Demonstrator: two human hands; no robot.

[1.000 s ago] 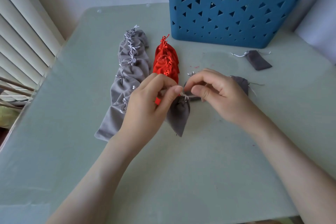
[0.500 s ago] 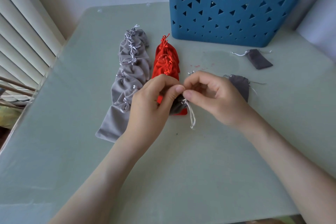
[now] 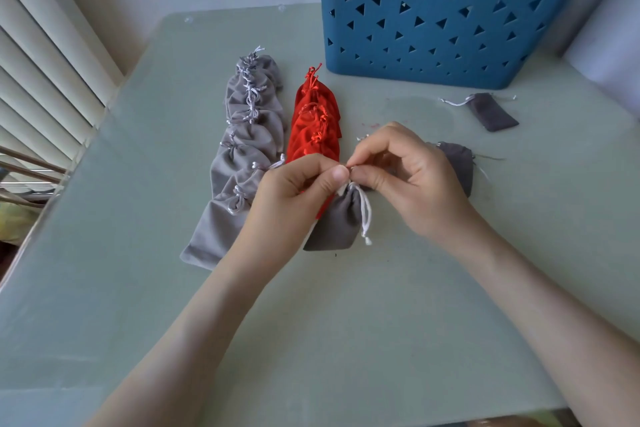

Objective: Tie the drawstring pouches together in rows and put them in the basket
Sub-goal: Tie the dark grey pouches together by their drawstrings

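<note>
matt cloth pouch (image 3: 334,224), plastic basket (image 3: 450,55)

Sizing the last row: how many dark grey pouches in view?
3. Held pouch between left hand and right hand; second pouch behind the right hand; third pouch by the basket. Others may be hidden.

3 loose pouches (image 3: 334,225), 2 tied rows (image 3: 249,135), 1 basket (image 3: 450,45)

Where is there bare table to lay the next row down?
Bare: the strip left of the light grey row; the near table between both forearms; right of the right hand, below the loose dark pouch. Crowded: around the red row, held pouch and left hand.
</note>
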